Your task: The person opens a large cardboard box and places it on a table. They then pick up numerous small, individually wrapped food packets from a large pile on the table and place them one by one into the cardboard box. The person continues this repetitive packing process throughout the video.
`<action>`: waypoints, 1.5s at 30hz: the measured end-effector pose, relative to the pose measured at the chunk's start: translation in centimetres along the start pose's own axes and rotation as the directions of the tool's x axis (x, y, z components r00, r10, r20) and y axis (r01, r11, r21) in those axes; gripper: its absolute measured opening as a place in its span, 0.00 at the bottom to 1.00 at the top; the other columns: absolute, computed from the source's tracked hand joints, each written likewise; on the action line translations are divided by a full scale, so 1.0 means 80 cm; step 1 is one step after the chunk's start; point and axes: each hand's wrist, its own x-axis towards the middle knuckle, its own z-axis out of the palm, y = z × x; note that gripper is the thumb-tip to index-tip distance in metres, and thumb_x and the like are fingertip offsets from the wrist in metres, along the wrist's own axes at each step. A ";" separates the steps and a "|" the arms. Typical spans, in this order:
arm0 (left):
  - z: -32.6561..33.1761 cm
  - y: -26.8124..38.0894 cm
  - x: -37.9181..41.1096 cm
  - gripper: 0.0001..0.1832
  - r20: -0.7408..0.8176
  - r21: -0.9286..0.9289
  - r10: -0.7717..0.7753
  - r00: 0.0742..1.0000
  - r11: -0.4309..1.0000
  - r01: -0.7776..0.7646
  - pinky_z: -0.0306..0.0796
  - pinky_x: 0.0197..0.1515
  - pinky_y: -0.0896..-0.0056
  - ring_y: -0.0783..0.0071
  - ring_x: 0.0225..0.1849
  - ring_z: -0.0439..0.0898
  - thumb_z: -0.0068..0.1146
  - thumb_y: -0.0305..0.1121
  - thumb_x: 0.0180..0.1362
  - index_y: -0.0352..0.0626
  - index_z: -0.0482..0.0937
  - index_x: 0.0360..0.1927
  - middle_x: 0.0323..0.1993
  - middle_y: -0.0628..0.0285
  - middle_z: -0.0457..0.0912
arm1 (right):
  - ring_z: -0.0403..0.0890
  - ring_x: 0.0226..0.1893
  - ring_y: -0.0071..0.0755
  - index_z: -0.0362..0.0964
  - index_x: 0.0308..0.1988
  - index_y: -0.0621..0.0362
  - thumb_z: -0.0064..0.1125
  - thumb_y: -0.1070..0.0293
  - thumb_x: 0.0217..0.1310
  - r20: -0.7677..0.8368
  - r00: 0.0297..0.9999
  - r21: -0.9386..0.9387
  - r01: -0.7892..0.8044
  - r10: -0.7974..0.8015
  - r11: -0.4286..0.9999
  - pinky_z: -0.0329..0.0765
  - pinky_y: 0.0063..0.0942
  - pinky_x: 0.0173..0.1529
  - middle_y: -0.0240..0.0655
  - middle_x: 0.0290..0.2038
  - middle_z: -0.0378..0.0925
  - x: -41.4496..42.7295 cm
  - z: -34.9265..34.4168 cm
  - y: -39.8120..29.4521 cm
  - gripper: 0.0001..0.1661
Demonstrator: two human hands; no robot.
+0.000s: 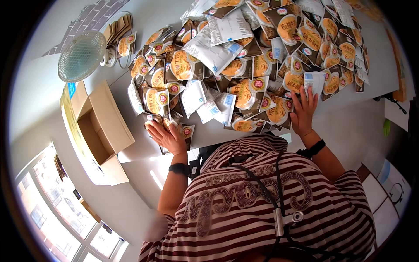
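Note:
A wide heap of brown and orange printed plastic pouches [244, 93] covers much of the grey table [209, 136], some lying with their white backs up. My left hand [167, 137] rests palm down on pouches at the heap's near left corner, fingers spread a little. At the heap's near right edge, my right hand [304, 114] lies with fingers apart, its fingertips on a small white-backed pouch [314, 83]. Neither hand is plainly closed round a pouch. The undersides of both hands are hidden.
An opened cardboard box [98, 136] stands at the left, its flaps spread and its visible inside bare. Behind it are a mesh-covered fan [81, 56], a single pouch [126, 45] and folded brown cardboard pieces [119, 28]. The table's near edge runs close before my body.

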 end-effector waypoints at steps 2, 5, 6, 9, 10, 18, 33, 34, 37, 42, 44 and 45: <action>-0.001 0.000 -0.001 0.35 -0.031 -0.035 0.029 0.999 0.999 -0.030 0.38 0.69 0.51 0.46 0.70 0.45 0.36 0.49 0.64 0.38 0.49 0.69 0.69 0.43 0.47 | 0.43 0.69 0.53 0.59 0.63 0.48 0.21 0.39 0.67 -0.018 1.000 0.006 0.011 -0.011 1.000 0.30 0.53 0.67 0.42 0.68 0.50 -0.001 0.006 0.002 0.37; -0.003 0.001 -0.003 0.35 -0.043 -0.060 0.036 0.998 0.997 -0.038 0.37 0.69 0.51 0.47 0.71 0.45 0.37 0.49 0.64 0.38 0.50 0.69 0.69 0.43 0.48 | 0.42 0.69 0.53 0.59 0.63 0.51 0.19 0.40 0.67 -0.045 0.999 0.005 0.030 -0.030 1.000 0.29 0.53 0.67 0.43 0.68 0.50 0.001 0.008 -0.002 0.38; -0.006 0.003 -0.003 0.35 -0.031 -0.067 0.030 0.999 0.997 -0.032 0.37 0.69 0.51 0.47 0.71 0.45 0.37 0.49 0.64 0.38 0.50 0.69 0.69 0.44 0.48 | 0.42 0.69 0.54 0.58 0.63 0.52 0.18 0.40 0.68 -0.051 0.998 0.004 0.038 -0.038 0.999 0.29 0.53 0.67 0.43 0.68 0.50 0.000 0.009 -0.003 0.39; -0.011 0.005 -0.003 0.34 -0.021 -0.085 0.032 0.999 0.996 -0.034 0.36 0.69 0.50 0.47 0.71 0.44 0.38 0.49 0.64 0.39 0.50 0.69 0.69 0.44 0.48 | 0.42 0.69 0.54 0.57 0.64 0.54 0.16 0.40 0.68 -0.052 0.997 -0.011 0.064 -0.065 0.998 0.29 0.51 0.68 0.44 0.68 0.49 -0.002 0.015 0.001 0.40; -0.010 0.004 -0.004 0.34 -0.027 -0.085 0.031 0.999 0.996 -0.034 0.36 0.69 0.50 0.47 0.71 0.44 0.38 0.48 0.64 0.39 0.51 0.69 0.69 0.44 0.48 | 0.42 0.69 0.54 0.57 0.64 0.54 0.16 0.41 0.68 -0.059 0.996 -0.017 0.069 -0.070 0.997 0.29 0.51 0.68 0.44 0.68 0.49 -0.002 0.017 0.000 0.40; -0.002 -0.006 -0.014 0.35 -0.068 -0.170 0.054 0.996 0.983 -0.065 0.34 0.68 0.46 0.47 0.71 0.43 0.42 0.50 0.62 0.41 0.53 0.68 0.69 0.45 0.48 | 0.43 0.70 0.51 0.58 0.63 0.56 0.11 0.39 0.66 -0.137 0.988 -0.056 0.068 -0.075 0.996 0.31 0.49 0.68 0.42 0.68 0.51 -0.005 0.031 0.001 0.43; 0.033 -0.032 -0.017 0.32 -0.252 -0.116 0.103 0.962 0.984 -0.135 0.40 0.66 0.40 0.57 0.71 0.48 0.40 0.56 0.63 0.55 0.57 0.68 0.69 0.54 0.54 | 0.49 0.68 0.45 0.69 0.57 0.47 0.23 0.48 0.70 -0.350 0.930 -0.019 0.114 -0.113 0.993 0.36 0.49 0.68 0.35 0.66 0.57 -0.020 0.033 0.002 0.31; 0.032 -0.035 -0.018 0.32 -0.251 -0.104 0.110 0.962 0.985 -0.139 0.40 0.66 0.39 0.57 0.71 0.48 0.40 0.57 0.63 0.55 0.57 0.68 0.69 0.54 0.54 | 0.50 0.68 0.45 0.72 0.55 0.48 0.25 0.49 0.70 -0.377 0.919 -0.018 0.120 -0.118 0.993 0.37 0.48 0.68 0.35 0.65 0.59 -0.022 0.035 0.001 0.30; 0.027 -0.034 -0.023 0.34 -0.229 -0.105 0.106 0.968 0.985 -0.133 0.39 0.67 0.40 0.57 0.71 0.48 0.41 0.57 0.63 0.55 0.56 0.68 0.69 0.54 0.53 | 0.52 0.67 0.45 0.73 0.53 0.49 0.27 0.50 0.70 -0.413 0.902 0.036 0.153 -0.125 0.988 0.39 0.47 0.68 0.36 0.63 0.62 -0.026 0.031 0.004 0.29; 0.024 -0.036 -0.026 0.35 -0.205 -0.118 0.115 0.972 0.983 -0.141 0.37 0.67 0.39 0.55 0.72 0.46 0.40 0.59 0.62 0.54 0.56 0.68 0.69 0.51 0.52 | 0.56 0.66 0.47 0.75 0.50 0.51 0.32 0.53 0.70 -0.481 0.869 0.101 0.185 -0.115 0.977 0.42 0.48 0.67 0.39 0.59 0.67 -0.034 0.030 0.006 0.26; 0.022 -0.034 -0.027 0.34 -0.222 -0.130 0.118 0.968 0.980 -0.149 0.37 0.67 0.39 0.55 0.71 0.47 0.40 0.58 0.62 0.54 0.58 0.68 0.69 0.50 0.53 | 0.56 0.66 0.48 0.75 0.50 0.52 0.34 0.55 0.70 -0.516 0.852 0.176 0.206 -0.088 0.963 0.44 0.48 0.67 0.39 0.59 0.67 -0.037 0.031 0.010 0.24; 0.024 -0.034 -0.029 0.33 -0.230 -0.141 0.108 0.967 0.980 -0.143 0.37 0.67 0.39 0.55 0.71 0.47 0.40 0.57 0.63 0.54 0.59 0.67 0.68 0.50 0.54 | 0.55 0.66 0.48 0.75 0.50 0.52 0.35 0.56 0.69 -0.528 0.846 0.207 0.223 -0.083 0.953 0.44 0.49 0.67 0.39 0.59 0.67 -0.037 0.029 0.007 0.23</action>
